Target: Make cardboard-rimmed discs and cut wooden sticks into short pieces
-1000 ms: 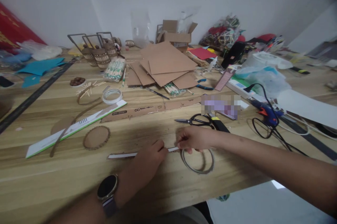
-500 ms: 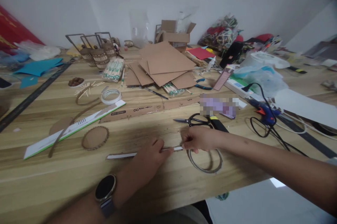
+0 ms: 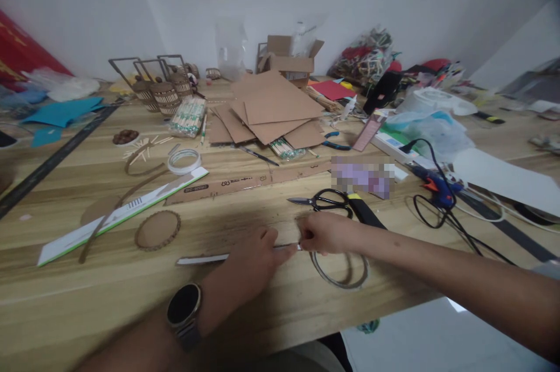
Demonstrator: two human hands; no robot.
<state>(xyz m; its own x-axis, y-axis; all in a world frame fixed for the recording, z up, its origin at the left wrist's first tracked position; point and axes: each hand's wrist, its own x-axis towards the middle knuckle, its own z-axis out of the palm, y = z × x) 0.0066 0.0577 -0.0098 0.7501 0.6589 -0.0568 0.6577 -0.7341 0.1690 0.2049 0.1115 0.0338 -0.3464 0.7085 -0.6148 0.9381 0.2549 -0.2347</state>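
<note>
White-faced strip (image 3: 203, 259) on the table (image 3: 65, 308) directly before you.
Your left hand (image 3: 254, 258) lies over the strip, one digit reaching along it; whether it grips, I cannot tell. Your right hand (image 3: 303, 245) pinches narrowly at the right end, beside the ring (image 3: 346, 287).

The worktop (image 3: 109, 308) is streaked brown. Near its front edge, the strip (image 3: 203, 259) is faced white; toward the right edge, the glue gun (image 3: 444, 192) is coloured blue; by the back edge, buckets (image 3: 166, 101) are banded brown and cream.
</note>
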